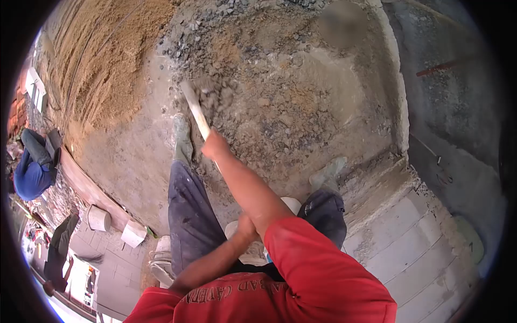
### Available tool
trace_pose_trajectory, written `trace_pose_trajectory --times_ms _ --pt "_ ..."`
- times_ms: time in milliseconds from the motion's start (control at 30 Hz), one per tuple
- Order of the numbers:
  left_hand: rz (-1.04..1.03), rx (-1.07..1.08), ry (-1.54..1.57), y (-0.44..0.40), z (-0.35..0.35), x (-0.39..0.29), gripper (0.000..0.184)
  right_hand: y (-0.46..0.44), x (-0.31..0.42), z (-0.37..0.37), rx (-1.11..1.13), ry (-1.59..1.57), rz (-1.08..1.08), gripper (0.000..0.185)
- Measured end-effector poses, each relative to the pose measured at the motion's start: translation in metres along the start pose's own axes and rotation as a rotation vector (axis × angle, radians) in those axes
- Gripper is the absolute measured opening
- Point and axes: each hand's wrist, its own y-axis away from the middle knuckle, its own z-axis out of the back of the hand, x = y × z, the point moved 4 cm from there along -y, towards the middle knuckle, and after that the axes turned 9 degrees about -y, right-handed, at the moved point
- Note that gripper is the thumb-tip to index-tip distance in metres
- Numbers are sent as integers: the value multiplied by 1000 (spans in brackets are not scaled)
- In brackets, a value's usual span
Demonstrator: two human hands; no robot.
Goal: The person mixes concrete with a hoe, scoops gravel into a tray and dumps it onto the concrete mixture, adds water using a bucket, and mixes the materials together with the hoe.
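Observation:
A pale wooden handle (195, 105) slants across the middle, its far end by wet grey gravel (215, 94). My right hand (214, 145) is closed around this handle. Nearer my body, my left hand (246, 229) is closed in line with the handle, at its near end, partly behind my right forearm. The tool's head is blurred and merges with the gravel, so its shape cannot be made out. A mound of mixed sand, stones and mud (269, 113) spreads in front of my feet.
My boots stand at the mound's near edge, the left one (183, 137) close to the handle. Sand (102, 59) lies at upper left. A raised concrete edge (398, 81) runs along the right. A person in blue (32, 167), another person (59, 253) and a white bucket (98, 218) are at left.

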Motion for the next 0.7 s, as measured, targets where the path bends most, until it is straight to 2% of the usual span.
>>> trace_pose_trajectory --times_ms 33,67,133,200,267,367,433,467,533,567,600,633,700 --pt "113 -5 216 22 -8 22 34 26 -21 5 1 -40 -33 43" --pt "92 4 10 31 6 47 29 24 -70 -15 -98 18 -3 42" --pt "145 35 -326 58 39 104 19 75 -110 6 -36 -141 -143 39" --pt "241 43 -556 95 33 132 15 122 -147 37 -11 -336 -265 39" --pt "314 5 -772 141 -6 133 18 183 -147 93 -19 -505 -341 41" --pt "397 56 -846 157 -40 141 24 224 -151 179 -199 -638 -251 41" --pt "146 188 -1334 108 -74 118 27 203 -172 247 -380 -705 -159 51" --pt "81 196 -1420 82 -115 94 31 178 -187 286 -508 -756 -111 52" --pt "-121 259 -1671 -24 -163 82 39 125 -198 381 -603 -784 -15 53" --pt "-326 247 -1701 -75 -194 73 47 96 -206 426 -653 -783 43 46" --pt "-634 218 -1693 -103 -239 56 46 78 -203 463 -720 -854 108 36" --pt "-596 283 -1638 -134 -271 44 43 39 -219 495 -836 -916 151 29" --pt "-651 298 -1659 -178 -302 32 37 -11 -244 518 -828 -885 57 26"
